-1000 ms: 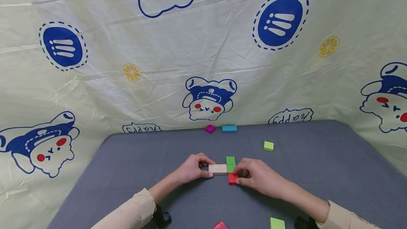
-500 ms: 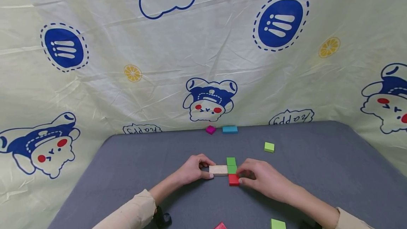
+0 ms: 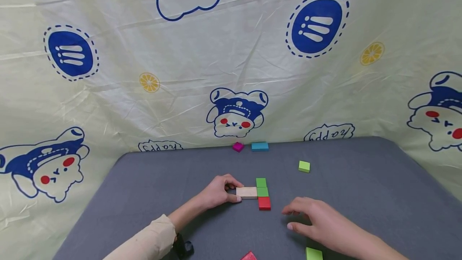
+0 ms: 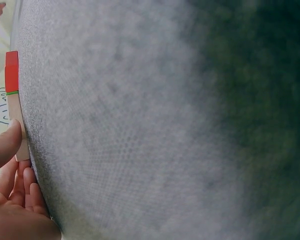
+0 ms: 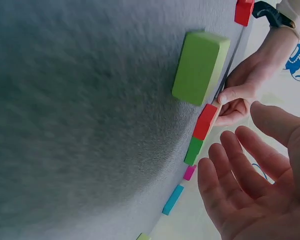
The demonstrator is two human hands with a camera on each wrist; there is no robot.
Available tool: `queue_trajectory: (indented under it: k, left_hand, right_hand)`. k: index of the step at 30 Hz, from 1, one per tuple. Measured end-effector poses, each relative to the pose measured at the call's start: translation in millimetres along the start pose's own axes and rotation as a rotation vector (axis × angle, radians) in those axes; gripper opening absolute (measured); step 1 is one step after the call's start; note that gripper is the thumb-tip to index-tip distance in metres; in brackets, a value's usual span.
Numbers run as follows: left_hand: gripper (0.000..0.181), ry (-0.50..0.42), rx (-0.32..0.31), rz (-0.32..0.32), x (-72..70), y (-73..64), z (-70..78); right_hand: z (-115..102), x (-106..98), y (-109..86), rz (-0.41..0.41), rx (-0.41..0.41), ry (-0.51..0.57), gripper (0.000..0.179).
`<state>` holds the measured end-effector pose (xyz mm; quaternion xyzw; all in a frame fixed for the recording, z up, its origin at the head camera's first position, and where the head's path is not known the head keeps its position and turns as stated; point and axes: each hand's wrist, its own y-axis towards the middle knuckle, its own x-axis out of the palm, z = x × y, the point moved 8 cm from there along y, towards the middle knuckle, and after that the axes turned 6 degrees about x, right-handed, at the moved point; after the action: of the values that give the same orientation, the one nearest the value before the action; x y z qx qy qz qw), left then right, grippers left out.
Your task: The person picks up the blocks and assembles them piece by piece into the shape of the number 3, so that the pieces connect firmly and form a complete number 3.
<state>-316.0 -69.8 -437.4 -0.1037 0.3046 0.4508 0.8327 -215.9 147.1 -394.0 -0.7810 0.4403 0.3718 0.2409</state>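
On the table point(image 3: 151, 183), the left hand point(image 3: 219, 191) pinches the left end of the wooden block point(image 3: 247, 193), with two green blocks point(image 3: 262, 192) and a red block point(image 3: 264, 203) lined up at its right end, while the right hand point(image 3: 317, 220), thumb and fingers apart, hovers farther right of it.

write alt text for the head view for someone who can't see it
A left hand grips a pale wooden block touching a row of green and red blocks on a grey table, with an empty right hand nearby. Other coloured blocks lie scattered around; a cartoon-print sheet hangs behind.
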Motion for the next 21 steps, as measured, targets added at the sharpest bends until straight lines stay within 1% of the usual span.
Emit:
queue_trajectory:
  k: [3, 6, 9, 12, 14, 17, 19, 21]
  left_hand:
    - [0.027, 0.000, -0.004, 0.001, -0.3, -1.0, 1.2]
    - [0.027, -0.004, -0.007, 0.002, 0.0, -1.3, 1.8]
    - [0.027, -0.005, -0.009, 0.002, 0.6, -0.8, 1.2]
    - [0.027, -0.005, -0.010, 0.001, 0.8, -0.4, 0.6]
    - [0.027, -0.005, -0.010, 0.001, 0.7, -0.6, 0.7]
    - [0.027, -0.004, -0.008, 0.001, 0.6, -0.9, 0.7]
    - [0.027, -0.004, -0.005, 0.000, 0.7, -0.6, 0.1]
    - [0.027, -0.002, -0.004, 0.001, 0.7, -0.1, -1.0]
  right_hand:
    - [5, 5, -8.8, -0.062, 0.017, 0.009, 0.028]
    - [14, 10, -18.5, -0.137, 0.057, 0.030, 0.031]
    - [22, 15, -28.5, -0.184, 0.067, 0.049, 0.032]
    - [28, 19, -36.7, -0.218, 0.039, 0.089, 0.030]
    - [32, 21, -41.9, -0.241, 0.014, 0.139, 0.028]
    - [32, 24, -49.4, -0.241, -0.094, 0.211, 0.029]
    - [29, 24, -53.8, -0.222, -0.181, 0.257, 0.031]
    - [26, 24, -57.7, -0.189, -0.281, 0.278, 0.032]
